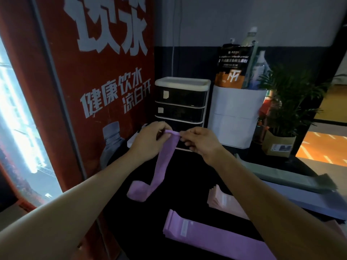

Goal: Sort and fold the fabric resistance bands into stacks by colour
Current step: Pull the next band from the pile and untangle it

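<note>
A purple band is pinched at its top by both hands, unfolded. Purple, pink and green stacks are already laid; sorting judged well along.

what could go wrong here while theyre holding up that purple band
1. The purple fabric band is only pinched at its top edge by the left hand and right hand; it could slip loose.
2. Its lower end curls on the black table, so the fold may come out uneven.
3. It might get dropped on the pale pink stack instead of the purple stack.
</note>
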A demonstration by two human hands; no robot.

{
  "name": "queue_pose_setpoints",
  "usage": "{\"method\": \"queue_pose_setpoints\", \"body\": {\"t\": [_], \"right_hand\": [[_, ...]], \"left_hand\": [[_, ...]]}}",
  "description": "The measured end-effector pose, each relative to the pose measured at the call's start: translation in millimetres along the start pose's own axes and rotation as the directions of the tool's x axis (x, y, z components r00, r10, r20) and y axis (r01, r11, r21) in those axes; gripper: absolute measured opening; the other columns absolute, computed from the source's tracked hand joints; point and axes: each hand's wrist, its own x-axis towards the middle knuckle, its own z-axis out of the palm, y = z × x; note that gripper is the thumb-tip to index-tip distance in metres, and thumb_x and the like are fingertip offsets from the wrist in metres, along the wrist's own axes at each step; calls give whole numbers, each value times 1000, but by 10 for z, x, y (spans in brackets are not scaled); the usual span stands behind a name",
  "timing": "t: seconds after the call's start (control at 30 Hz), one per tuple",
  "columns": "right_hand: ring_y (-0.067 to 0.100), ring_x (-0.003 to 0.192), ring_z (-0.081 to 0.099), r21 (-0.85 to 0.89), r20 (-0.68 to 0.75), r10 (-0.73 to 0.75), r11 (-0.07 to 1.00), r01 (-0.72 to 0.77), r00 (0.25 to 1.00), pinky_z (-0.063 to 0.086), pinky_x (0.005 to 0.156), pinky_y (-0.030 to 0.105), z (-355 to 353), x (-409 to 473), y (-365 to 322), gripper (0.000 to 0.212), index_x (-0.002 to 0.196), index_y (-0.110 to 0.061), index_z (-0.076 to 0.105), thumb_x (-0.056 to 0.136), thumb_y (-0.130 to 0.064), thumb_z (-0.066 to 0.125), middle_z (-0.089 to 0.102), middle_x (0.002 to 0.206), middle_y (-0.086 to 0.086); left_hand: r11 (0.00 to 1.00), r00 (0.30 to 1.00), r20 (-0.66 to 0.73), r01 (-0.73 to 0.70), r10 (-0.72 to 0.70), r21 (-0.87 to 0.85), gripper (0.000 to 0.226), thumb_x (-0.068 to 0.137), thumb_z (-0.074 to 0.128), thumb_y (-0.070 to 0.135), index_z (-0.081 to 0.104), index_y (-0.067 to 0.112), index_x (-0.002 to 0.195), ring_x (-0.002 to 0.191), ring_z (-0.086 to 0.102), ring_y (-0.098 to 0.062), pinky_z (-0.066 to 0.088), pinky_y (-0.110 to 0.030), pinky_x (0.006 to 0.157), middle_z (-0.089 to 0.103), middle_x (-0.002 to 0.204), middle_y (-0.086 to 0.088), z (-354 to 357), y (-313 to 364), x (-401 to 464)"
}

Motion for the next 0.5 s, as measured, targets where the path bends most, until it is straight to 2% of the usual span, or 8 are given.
{"method": "queue_pose_setpoints", "body": {"t": [0.1,0.17,0.23,0.33,0.43,0.47,0.5], "right_hand": [[16,89,61,-122,36,-156,980,159,987,50,75,25,-121,-7,-112,26,100,-13,61,79,-19,74,64,99,5],[20,94,62,-149,99,-261,950,274,960,54,84,30,-143,-24,-201,31,106,-9,61,78,-11,74,64,105,8],[15,85,62,-208,110,-379,895,394,919,53,79,26,-133,-47,-305,19,99,-9,63,81,-7,69,65,96,5],[18,78,63,-367,-10,-498,808,460,867,53,73,29,-144,2,-440,6,91,-10,65,87,-14,64,66,85,5],[15,78,64,-474,-88,-564,749,463,821,55,72,30,-183,62,-548,2,88,-15,65,86,-15,64,65,82,-2],[14,77,63,-483,-99,-579,739,470,809,55,70,27,-189,66,-575,3,87,-16,65,86,-14,64,64,80,-3],[12,75,62,-492,-98,-595,726,480,798,53,67,22,-190,56,-602,3,86,-16,66,86,-13,64,63,78,-5]], "left_hand": [[997,997,78,17,-11,-70,11,95,51,16,61,18,99,80,54,-7,39,-9,65,61,92,1,-121,92,153],[992,993,115,15,-1,-124,11,95,51,17,62,18,98,81,56,-10,40,-11,64,62,91,-1,-183,181,256],[988,992,128,4,15,-153,13,95,51,17,63,16,99,81,57,-9,42,-13,67,63,92,0,-221,270,345],[982,997,71,19,-6,-186,9,95,52,19,61,16,96,79,56,-8,44,-19,68,61,88,2,-265,386,456],[960,980,-70,163,-184,-228,19,94,52,32,57,15,86,68,52,-7,40,-16,58,56,78,3,-325,493,524],[918,959,-30,259,-281,-301,28,94,50,39,58,14,85,65,53,-8,41,-16,56,57,77,2,-344,542,536],[843,926,68,367,-372,-394,37,93,47,46,59,12,84,66,55,-9,43,-18,59,59,76,1,-355,600,543]]}}
